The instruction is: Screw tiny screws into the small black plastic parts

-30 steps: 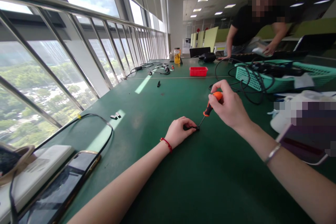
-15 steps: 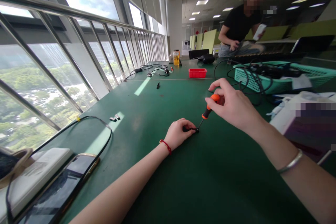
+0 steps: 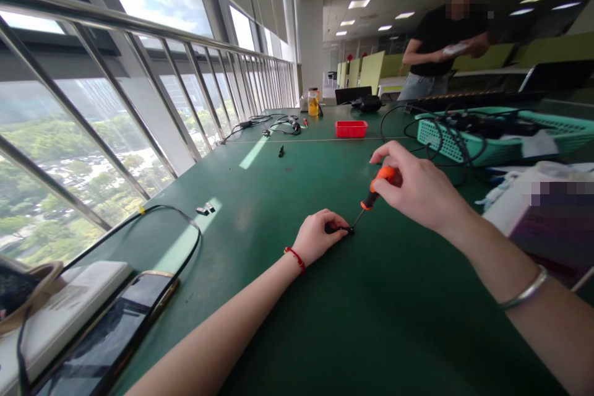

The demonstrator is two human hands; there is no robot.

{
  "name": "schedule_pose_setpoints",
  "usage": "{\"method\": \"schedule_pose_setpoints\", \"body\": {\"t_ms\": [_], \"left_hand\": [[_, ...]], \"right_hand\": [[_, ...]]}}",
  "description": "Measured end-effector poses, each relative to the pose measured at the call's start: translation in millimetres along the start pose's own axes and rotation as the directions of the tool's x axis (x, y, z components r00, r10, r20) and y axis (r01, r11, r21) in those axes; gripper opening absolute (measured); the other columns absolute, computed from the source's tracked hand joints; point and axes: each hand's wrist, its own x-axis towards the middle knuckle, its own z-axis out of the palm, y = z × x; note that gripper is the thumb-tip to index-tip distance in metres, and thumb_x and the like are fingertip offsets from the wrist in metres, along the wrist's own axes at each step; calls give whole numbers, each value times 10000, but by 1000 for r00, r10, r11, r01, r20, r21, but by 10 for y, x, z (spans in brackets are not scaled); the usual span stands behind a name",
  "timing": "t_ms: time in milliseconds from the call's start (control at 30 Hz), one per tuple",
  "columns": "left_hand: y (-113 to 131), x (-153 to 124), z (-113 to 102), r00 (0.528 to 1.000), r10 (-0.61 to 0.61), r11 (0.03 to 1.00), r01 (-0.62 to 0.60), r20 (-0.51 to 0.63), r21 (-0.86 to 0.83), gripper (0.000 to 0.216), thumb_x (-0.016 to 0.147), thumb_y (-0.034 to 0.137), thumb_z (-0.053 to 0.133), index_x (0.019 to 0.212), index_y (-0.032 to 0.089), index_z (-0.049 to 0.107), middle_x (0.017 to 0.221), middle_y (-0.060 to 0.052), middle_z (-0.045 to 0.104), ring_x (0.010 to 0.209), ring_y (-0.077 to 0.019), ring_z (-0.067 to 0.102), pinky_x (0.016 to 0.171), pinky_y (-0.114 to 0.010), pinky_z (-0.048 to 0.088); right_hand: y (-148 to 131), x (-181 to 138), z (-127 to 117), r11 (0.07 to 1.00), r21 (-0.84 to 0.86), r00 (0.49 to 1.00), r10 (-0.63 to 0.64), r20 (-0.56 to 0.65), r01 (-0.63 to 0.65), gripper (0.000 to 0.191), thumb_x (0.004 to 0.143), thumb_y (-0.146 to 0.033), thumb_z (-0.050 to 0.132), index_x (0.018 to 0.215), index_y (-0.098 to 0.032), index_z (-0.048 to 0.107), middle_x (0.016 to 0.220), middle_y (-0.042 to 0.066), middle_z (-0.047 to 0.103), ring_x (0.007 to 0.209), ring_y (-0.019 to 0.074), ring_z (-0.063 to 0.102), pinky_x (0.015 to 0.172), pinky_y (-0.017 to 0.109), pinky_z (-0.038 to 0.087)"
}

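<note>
My left hand (image 3: 320,233), with a red bracelet at its wrist, pinches a small black part (image 3: 344,231) against the green table (image 3: 260,198). The exact kind of this part is too small to tell, and the fingers cover some of it. An orange and black screwdriver (image 3: 371,199) is gripped near the top of its handle by my right hand (image 3: 413,182). Its shaft slants down to the left, and the tip meets the right end of the black part.
A phone (image 3: 106,334) and a white power strip (image 3: 69,303) lie at the near left, beside a looped black cable (image 3: 198,241). Farther back are small metal pieces (image 3: 205,208), a red tray (image 3: 351,129) and a teal basket (image 3: 492,154) of cables. A person (image 3: 440,43) stands behind.
The person at the back has straightened up and moved right, both hands now at a white object. My hands keep their holds; the screwdriver tip stays at the black part.
</note>
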Motion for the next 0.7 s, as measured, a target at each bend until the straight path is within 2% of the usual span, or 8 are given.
{"method": "schedule_pose_setpoints", "body": {"t_ms": [133, 200, 333, 400, 500, 533, 600, 700], "left_hand": [[-4, 1, -1, 1000, 0, 1000, 0, -1, -3, 134, 736, 235, 645, 835, 172, 710, 849, -34, 652, 755, -135, 593, 709, -243, 496], [-6, 0, -1, 1000, 3, 1000, -3, -2, -8, 135, 736, 231, 643, 837, 171, 710, 849, -34, 652, 757, -135, 592, 709, -242, 495], [-13, 1, 0, 1000, 13, 1000, -13, 0, -4, 144, 739, 237, 641, 845, 170, 711, 843, -34, 646, 752, -135, 587, 701, -242, 492], [-19, 3, 1, 1000, 14, 1000, -14, 0, 0, 143, 737, 239, 643, 842, 171, 711, 835, -32, 644, 747, -134, 585, 695, -241, 490], [-28, 4, 6, 1000, 14, 1000, -14, -4, -4, 133, 733, 231, 643, 830, 169, 708, 828, -31, 646, 745, -134, 584, 699, -243, 489], [-28, 3, 6, 1000, 17, 1000, -17, -3, -9, 131, 732, 229, 642, 828, 168, 707, 830, -31, 647, 746, -134, 584, 701, -244, 488], [-21, 2, 5, 1000, 25, 1000, -25, -5, -17, 130, 733, 229, 641, 828, 165, 704, 827, -29, 646, 746, -137, 581, 698, -246, 486], [12, -1, -3, 999, 23, 1000, -24, -25, -11, 125, 739, 209, 632, 827, 158, 703, 815, -26, 643, 738, -138, 575, 692, -249, 482]], "right_hand": [[1, -4, 23, 999, -50, 1000, -21, -10, 21, 91, 749, -328, 506, 768, -240, 523, 574, -30, 569, 463, 131, 452, 467, 248, 256], [-11, -11, 28, 998, -66, 1000, -16, 2, 16, 198, 786, -397, 486, 674, -237, 520, 530, -25, 546, 458, 133, 432, 461, 253, 243], [-70, -32, 2, 1000, 10, 999, -17, 39, 16, 116, 720, -339, 544, 793, -250, 533, 539, -52, 552, 463, 125, 430, 468, 247, 259], [-94, -39, -2, 997, 69, 996, -23, 85, 17, 167, 672, -272, 549, 836, -252, 525, 553, -65, 553, 449, 114, 420, 463, 241, 262], [-104, -55, 32, 994, 109, 985, -33, 171, 14, 72, 705, -308, 530, 702, -238, 545, 551, -47, 558, 463, 116, 439, 463, 245, 270], [-111, -67, 44, 995, 97, 982, -42, 184, 24, 139, 731, -344, 520, 654, -233, 549, 545, -37, 559, 472, 121, 449, 467, 250, 273], [-158, -112, 37, 995, 39, 983, -97, 158, 92, 228, 771, -395, 496, 628, -232, 566, 521, -26, 547, 469, 127, 448, 472, 262, 270], [-349, -235, -96, 934, -55, 935, -354, 11, 354, 126, 749, -316, 508, 754, -247, 613, 462, -38, 478, 440, 128, 396, 487, 281, 278]]}}
